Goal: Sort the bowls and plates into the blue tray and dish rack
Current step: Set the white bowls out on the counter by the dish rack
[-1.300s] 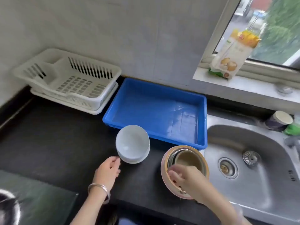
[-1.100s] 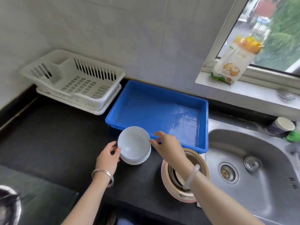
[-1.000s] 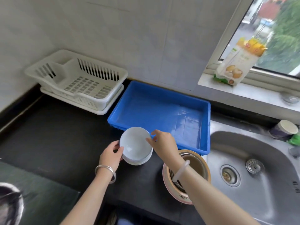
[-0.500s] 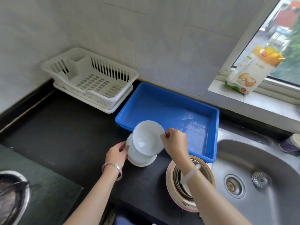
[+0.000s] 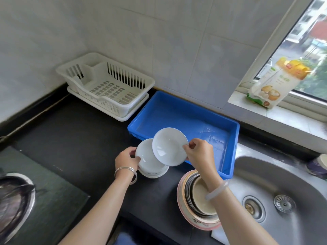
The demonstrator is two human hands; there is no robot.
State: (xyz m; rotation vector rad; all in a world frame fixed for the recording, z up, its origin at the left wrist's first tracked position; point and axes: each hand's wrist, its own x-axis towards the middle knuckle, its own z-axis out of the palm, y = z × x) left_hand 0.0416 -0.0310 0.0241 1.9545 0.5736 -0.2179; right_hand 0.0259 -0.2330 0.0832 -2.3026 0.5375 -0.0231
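- While tilted above the bowl stack point(image 5: 150, 167), one white bowl point(image 5: 169, 146) is pinched at its rim by the right hand point(image 5: 200, 153).
- Stack's edge is gripped by the left hand point(image 5: 126, 159).

We see soft daylight entering from the window point(image 5: 304, 50) at upper right, bright on the wall tiles point(image 5: 159, 41). The black worktop point(image 5: 74, 138) reads dark, with only faint shadows. Pale reflections streak the blue tray point(image 5: 177, 119) and the sink point(image 5: 292, 174). Straight lines bow toward the edges; the corners look slightly smeared.
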